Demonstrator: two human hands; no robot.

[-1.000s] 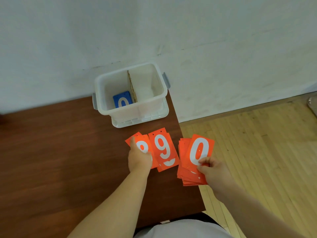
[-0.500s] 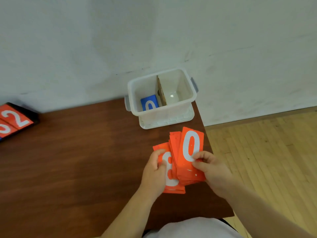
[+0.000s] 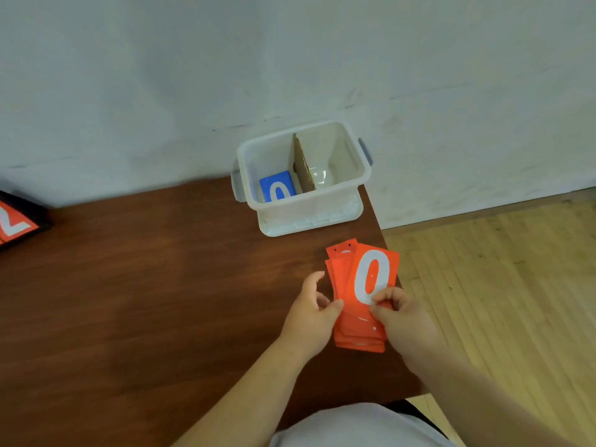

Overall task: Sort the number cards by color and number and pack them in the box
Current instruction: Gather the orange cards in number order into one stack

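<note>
- Far left edge: red card (image 3: 14, 225) on a black backing (image 3: 45, 221). One white numeral stroke shows and the rest is cropped. 0.5 s ago more was in view, legible as "2".
- Left and middle: brown wooden table (image 3: 129, 301). The "9" and "8" cards spread flat on it 1.0 s ago are now gathered up.
- Back right corner of the table: white translucent box (image 3: 309, 214) close to the wall (image 3: 290, 59). An upright cardboard divider (image 3: 303, 169) splits it into left and right compartments.
- Left compartment: blue card (image 3: 278, 188), white "0", lying flat. Same place as before.
- At the stack's left edge: left hand (image 3: 314, 314), grasping, thumb on the front face, fingers curled. 0.5 s ago it held a separate "8" card fanned out to the left, now merged into the stack.
- Between both hands, just in front of the box, near the table's right edge: stack of orange-red cards (image 3: 358, 333). Roughly squared, upper edges slightly fanned, small punched holes at the top of a rear card. Resting on the table or lifted: cannot tell.
- Front of the stack: top card (image 3: 372, 275), large white "0", leaning slightly right. The white sliver on the card behind is unreadable.
- At the stack's lower right: right hand (image 3: 400, 314), pinching it, fingertips over the foot of the "0".
- Far right: light wooden floor (image 3: 500, 301).
</note>
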